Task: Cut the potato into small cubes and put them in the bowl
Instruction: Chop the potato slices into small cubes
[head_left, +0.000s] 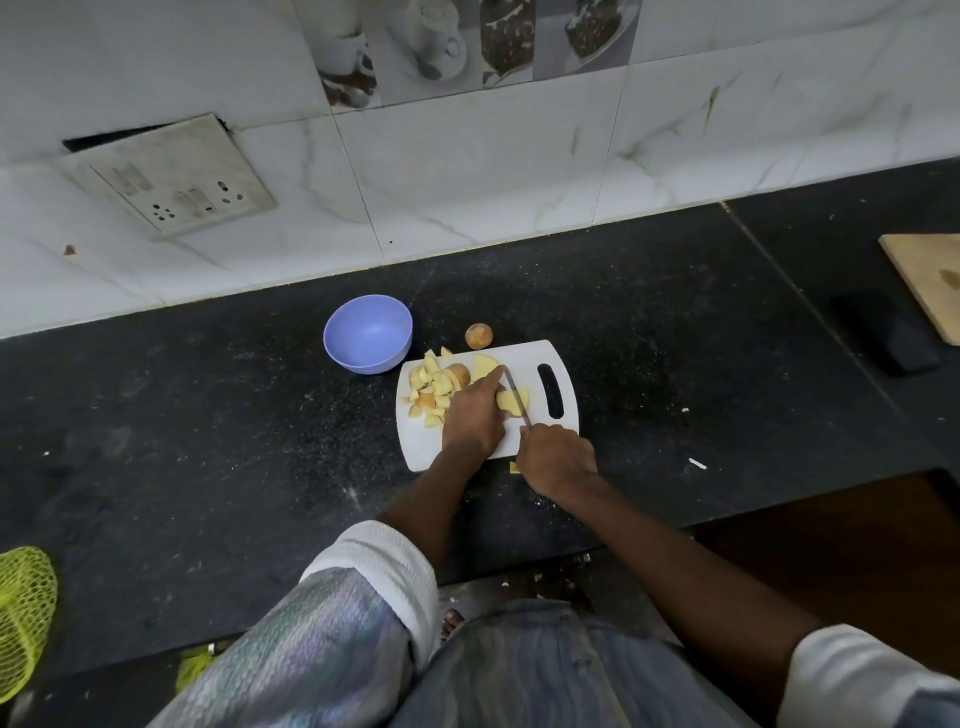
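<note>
Knife handle (540, 434) — hidden in right grip (558, 457)

A pale yellow potato piece (511, 401) lies cut face up near the middle of the white cutting board (566, 364), with the thin blade of a knife (515, 392) resting across it. A heap of small potato cubes (434, 387) (some keeping brown skin) sits on the board's left part, and another flat slice (484, 365) lies at its far edge. The lilac bowl (368, 332) stands upright and empty just beyond the board's far-left corner, and a small whole potato (478, 335) rests on the dark counter just behind the board.
</note>
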